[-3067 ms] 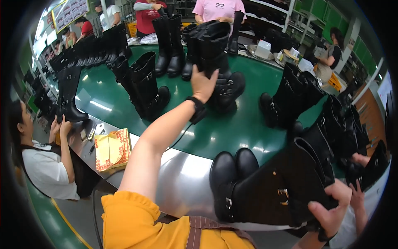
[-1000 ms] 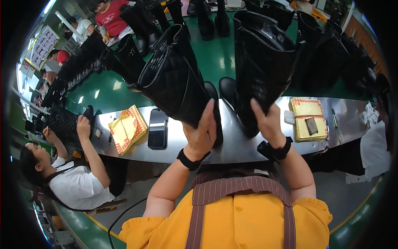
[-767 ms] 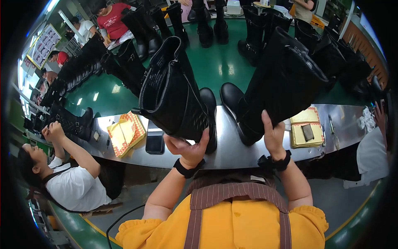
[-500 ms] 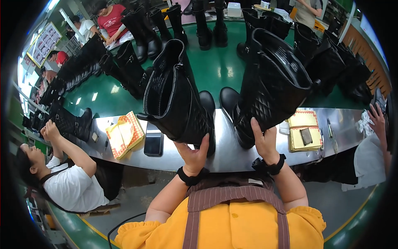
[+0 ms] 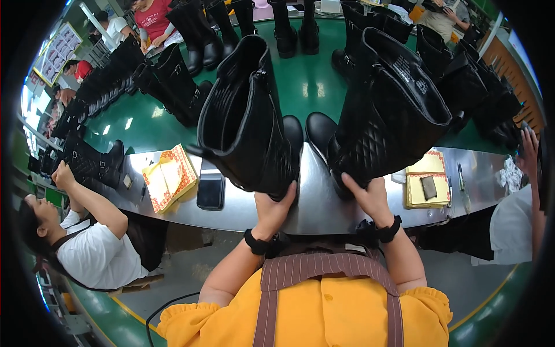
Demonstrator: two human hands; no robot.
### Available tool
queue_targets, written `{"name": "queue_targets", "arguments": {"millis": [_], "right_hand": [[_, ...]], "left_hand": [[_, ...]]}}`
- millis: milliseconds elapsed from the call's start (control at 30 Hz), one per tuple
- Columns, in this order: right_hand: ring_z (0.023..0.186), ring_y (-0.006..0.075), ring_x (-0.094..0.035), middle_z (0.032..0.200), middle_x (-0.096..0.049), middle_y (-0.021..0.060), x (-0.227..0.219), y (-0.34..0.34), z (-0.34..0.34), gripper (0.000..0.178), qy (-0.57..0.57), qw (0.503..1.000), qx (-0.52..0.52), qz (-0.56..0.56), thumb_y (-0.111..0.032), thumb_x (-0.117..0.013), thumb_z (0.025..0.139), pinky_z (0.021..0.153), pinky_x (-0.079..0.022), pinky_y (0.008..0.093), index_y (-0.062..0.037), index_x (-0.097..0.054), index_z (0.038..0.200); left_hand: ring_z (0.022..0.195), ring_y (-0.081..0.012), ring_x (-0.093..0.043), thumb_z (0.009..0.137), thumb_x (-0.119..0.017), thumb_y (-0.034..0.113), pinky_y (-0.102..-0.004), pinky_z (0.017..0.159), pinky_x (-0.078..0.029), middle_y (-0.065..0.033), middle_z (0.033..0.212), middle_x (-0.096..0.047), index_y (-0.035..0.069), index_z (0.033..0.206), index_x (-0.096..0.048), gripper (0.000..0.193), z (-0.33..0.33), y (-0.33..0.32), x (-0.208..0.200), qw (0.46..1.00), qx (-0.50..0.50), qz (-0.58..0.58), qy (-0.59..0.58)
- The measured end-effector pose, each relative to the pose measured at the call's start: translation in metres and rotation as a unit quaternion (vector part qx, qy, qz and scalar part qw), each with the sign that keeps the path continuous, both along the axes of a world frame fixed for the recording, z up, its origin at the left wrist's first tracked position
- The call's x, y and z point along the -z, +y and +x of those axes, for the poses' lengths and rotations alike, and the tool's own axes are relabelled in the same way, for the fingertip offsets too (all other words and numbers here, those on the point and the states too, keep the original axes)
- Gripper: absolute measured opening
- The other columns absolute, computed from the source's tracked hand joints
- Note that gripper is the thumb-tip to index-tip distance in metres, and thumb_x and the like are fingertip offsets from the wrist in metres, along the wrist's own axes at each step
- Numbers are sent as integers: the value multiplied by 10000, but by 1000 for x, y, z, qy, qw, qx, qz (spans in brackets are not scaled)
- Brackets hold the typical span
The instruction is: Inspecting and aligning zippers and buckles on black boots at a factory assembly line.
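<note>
Two tall black boots with quilted panels stand side by side on the metal bench in front of me. My left hand [image 5: 273,209] grips the left boot [image 5: 243,124] low at its heel, thumb along the near side and the other fingers hidden beneath and behind. At the right boot [image 5: 378,110], my right hand [image 5: 370,196] clasps the heel area the same way. The toes point away from me and inward. Both shafts lean outward, so I look down into their open tops. Each wrist carries a black band.
Left of the boots, a dark smartphone [image 5: 210,186] lies beside yellow-and-red papers [image 5: 170,179]. On the right sits another yellow stack [image 5: 425,182] with a small dark block on it. Many black boots [image 5: 179,84] line the green table [image 5: 289,87]. Co-workers flank me, one in a white shirt [image 5: 101,254].
The boots have spread slightly apart, the right one shifting rightward, with both hands still on the heels. My left fingers have moved further behind the heel. The whole view has shifted slightly.
</note>
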State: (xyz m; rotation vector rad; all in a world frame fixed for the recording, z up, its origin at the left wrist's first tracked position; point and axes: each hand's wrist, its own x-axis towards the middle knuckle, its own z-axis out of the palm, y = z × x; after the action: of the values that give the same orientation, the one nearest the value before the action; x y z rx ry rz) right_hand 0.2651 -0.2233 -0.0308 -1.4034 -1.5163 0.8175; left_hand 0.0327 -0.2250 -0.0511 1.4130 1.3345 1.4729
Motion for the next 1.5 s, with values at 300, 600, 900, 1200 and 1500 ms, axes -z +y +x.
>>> {"name": "queue_targets", "arguments": {"millis": [300, 600, 900, 1200, 1500], "right_hand": [[977, 266, -634, 1053, -671, 171, -18, -4, -8, 431, 88, 991, 83, -63, -214, -673, 839, 871, -483, 355, 65, -573, 1152], [996, 294, -628, 1111, -636, 172, -16, -27, 14, 573, -77, 978, -191, 44, -262, -740, 763, 880, -494, 361, -85, -556, 1275], [704, 268, -677, 788, -700, 142, 3, 3, 280, 167, -260, 902, 344, -13, -154, -727, 766, 694, -529, 330, -44, -733, 891], [669, 266, -668, 725, -687, 137, 13, 32, 299, 146, -344, 905, 240, -70, -159, -730, 743, 687, -528, 342, -47, -739, 836], [832, 375, -622, 826, -649, 209, 17, 37, 301, 168, -445, 875, 164, -97, -164, -609, 849, 759, -485, 444, 1, -635, 834]], "left_hand": [[875, -146, -609, 811, -694, 45, -287, 803, -467, -68, 966, -663, -39, 1015, -627, 230, -16, 12, 8, 998, 47, 0, -41], [1184, -242, -491, 721, -835, 187, -368, 1032, -372, -145, 1315, -483, -81, 1299, -414, 764, 26, 13, -37, 981, -59, 148, 106], [1018, -203, -596, 855, -681, 40, -316, 926, -462, -154, 1176, -595, -95, 1184, -509, 395, 44, 27, -32, 976, -113, 178, 57], [1005, -207, -594, 884, -662, 84, -317, 913, -472, -152, 1175, -587, -96, 1177, -493, 383, 30, 32, -32, 965, -201, 151, 76], [1032, -211, -575, 872, -672, 86, -328, 928, -458, -152, 1197, -559, -85, 1218, -453, 444, 29, 31, -30, 969, -185, 156, 39]]}}
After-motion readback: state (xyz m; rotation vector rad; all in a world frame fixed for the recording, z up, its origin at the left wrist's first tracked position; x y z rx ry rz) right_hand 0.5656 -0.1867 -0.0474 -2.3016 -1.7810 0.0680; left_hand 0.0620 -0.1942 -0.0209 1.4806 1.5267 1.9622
